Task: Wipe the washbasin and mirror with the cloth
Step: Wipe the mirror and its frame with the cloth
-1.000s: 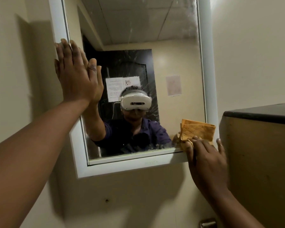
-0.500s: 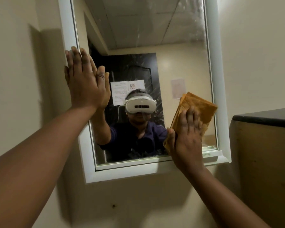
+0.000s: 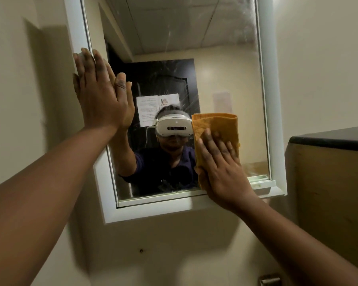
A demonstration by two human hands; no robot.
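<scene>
At five o'clock on the mirror [image 3: 221, 58], the flat right hand [image 3: 221, 170] presses the cloth [image 3: 215, 129]; the left hand [image 3: 101, 100], fingers straight, braces at nine. Best overlap strokes toward streaks near one.

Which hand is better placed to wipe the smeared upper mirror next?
Right. The right hand already presses the cloth flat on the mirror; the left hand lies bare on the frame's left edge.
</scene>
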